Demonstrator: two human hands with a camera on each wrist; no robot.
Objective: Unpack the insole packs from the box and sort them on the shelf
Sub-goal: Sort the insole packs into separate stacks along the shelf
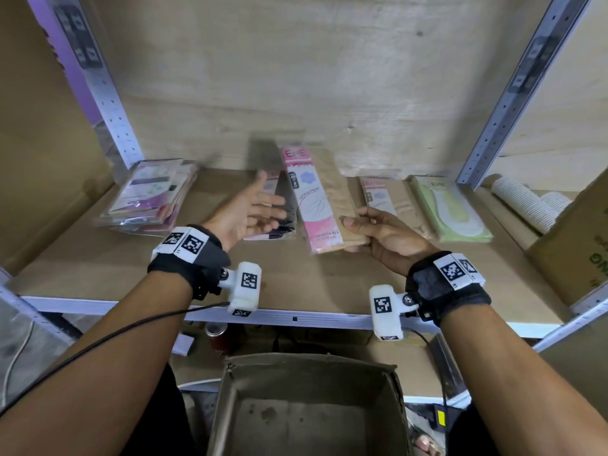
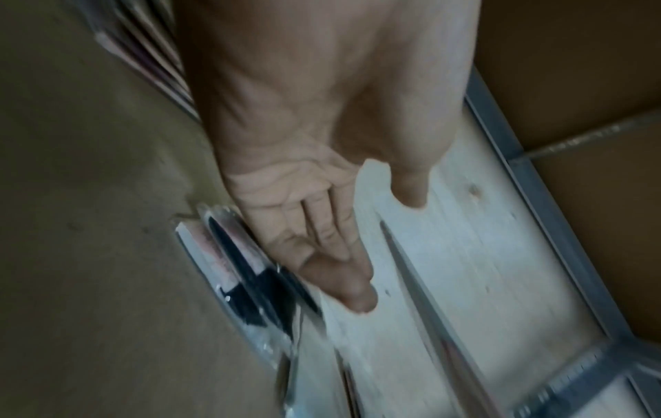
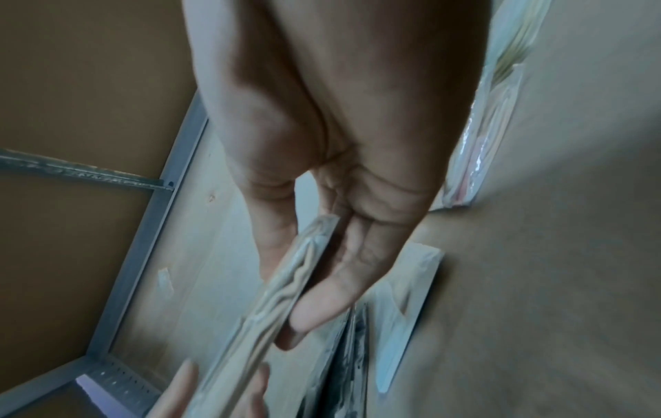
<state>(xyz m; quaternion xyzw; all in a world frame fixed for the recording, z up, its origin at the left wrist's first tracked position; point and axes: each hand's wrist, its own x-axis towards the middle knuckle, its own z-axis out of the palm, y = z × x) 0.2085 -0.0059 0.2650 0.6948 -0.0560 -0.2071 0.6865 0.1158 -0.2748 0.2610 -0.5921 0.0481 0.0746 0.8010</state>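
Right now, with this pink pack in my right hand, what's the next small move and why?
Probably lower the pink pack onto the matching pink pack lying just right of it on the shelf. Your right hand grips its near end, your left hand is open beside it, and the box below looks empty.

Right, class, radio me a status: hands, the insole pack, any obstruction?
Left hand open, beside the pack. Right hand grips pink-and-tan insole pack above wooden shelf. Brown cardboard box looks empty. Nothing blocking.
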